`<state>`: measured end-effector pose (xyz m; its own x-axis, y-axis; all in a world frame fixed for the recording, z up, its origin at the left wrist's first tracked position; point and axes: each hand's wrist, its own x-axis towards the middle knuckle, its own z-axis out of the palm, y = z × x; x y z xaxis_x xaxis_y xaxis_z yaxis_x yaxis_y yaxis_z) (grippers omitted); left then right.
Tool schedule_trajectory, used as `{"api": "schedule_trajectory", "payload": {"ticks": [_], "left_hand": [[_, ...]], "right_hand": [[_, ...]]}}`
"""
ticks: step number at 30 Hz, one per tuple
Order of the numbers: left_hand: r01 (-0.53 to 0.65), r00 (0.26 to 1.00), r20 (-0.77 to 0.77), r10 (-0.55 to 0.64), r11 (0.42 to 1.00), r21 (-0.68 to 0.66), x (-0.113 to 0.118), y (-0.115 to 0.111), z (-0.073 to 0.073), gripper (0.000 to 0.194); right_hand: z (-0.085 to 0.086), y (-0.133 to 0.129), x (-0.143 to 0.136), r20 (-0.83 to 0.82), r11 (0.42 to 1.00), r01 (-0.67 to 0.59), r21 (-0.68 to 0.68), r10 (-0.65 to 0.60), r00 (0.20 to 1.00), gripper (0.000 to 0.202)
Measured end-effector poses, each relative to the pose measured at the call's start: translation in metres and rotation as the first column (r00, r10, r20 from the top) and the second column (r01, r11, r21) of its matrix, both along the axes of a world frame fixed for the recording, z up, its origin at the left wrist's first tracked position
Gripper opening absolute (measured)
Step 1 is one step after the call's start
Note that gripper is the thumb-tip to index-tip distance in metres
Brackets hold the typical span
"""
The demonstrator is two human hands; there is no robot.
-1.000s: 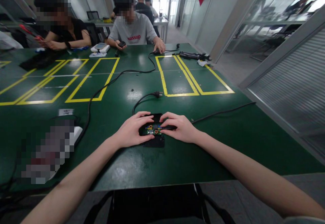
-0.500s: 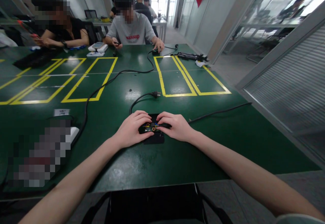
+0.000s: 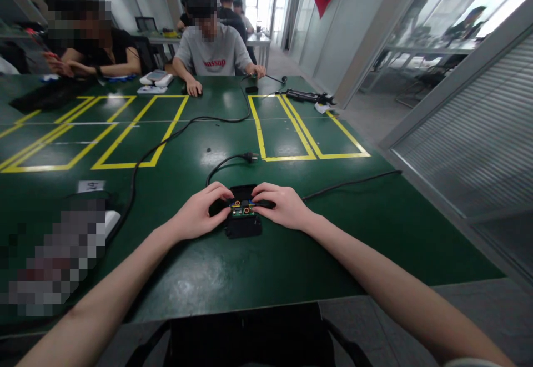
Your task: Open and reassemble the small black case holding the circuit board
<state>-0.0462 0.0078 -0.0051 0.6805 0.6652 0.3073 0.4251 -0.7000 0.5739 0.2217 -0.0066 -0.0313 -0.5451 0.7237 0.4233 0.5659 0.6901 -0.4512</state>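
A small green circuit board with copper-coloured ring coils lies between my two hands, over an opened black plastic case. One case half shows on the near side and the other half on the far side. My left hand curls round the board's left end, thumb and fingertips at its edge, with a black cable end inside the curl. At the right end, my right hand pinches the other black cable's thick end. Contact under the fingertips is partly hidden.
A plug on a short cable lies beyond my hands. Another cable runs off right. Yellow tape marks the green table. A blurred-out object sits at left. A co-worker in grey works opposite.
My left hand has drawn back leftward from over the board, so more of the board and both case halves show. The view has shifted slightly. Opposite, the co-worker's hands have moved.
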Motion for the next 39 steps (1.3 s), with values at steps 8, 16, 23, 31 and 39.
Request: {"api": "schedule_trajectory", "payload": {"ticks": [8,16,23,31,39], "left_hand": [[0.003,0.998,-0.064,-0.001,0.999,0.042,0.000,-0.001,-0.002,0.016],[-0.009,0.989,-0.145,0.024,0.995,0.101,-0.003,-0.002,-0.003,0.020],[-0.039,0.984,-0.170,0.061,0.991,0.126,-0.002,-0.004,-0.002,0.020],[-0.058,0.981,-0.176,0.084,0.987,0.151,-0.001,-0.003,-0.001,0.023],[-0.056,0.980,-0.182,0.075,0.992,0.110,-0.004,0.001,0.001,0.024]], "right_hand": [[0.006,-0.010,0.001,-0.066,1.000,-0.003,-0.031,0.001,0.998,0.019],[0.009,-0.021,0.000,-0.005,0.999,0.036,-0.036,-0.036,0.999,0.038],[0.010,-0.017,0.001,-0.019,0.998,0.020,-0.061,-0.021,1.000,0.036],[0.013,-0.012,0.006,0.000,0.996,-0.010,-0.084,0.010,1.000,0.034],[0.012,-0.002,0.016,0.066,0.997,0.015,-0.079,-0.010,0.998,0.021]]}}
